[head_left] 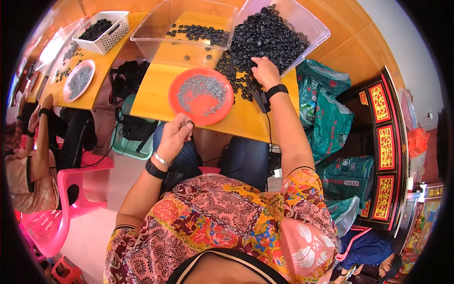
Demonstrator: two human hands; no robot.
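Note:
My left hand (pixel 176 136) is closed at the near edge of a red plate (pixel 193 73). A small dark round piece (pixel 190 122) shows at its fingertips. On the plate lie many thin silvery metal pieces (pixel 203 90), like small screws or pins. My right hand (pixel 266 73) reaches into a heap of small black round parts (pixel 265 40) with its fingers curled in. What those fingers hold, if anything, is too small to make out. The heap fills a tipped clear plastic bin (pixel 316 29) and spills onto the yellow table (pixel 153 94).
Left of the heap stands another clear bin (pixel 142 42), with scattered black parts (pixel 203 35) by it. A dark device (pixel 260 101) with a cable sits beside my right wrist. Green bags (pixel 331 118) stand at right. A person (pixel 35 165) sits at a neighbouring table with a white basket (pixel 106 42).

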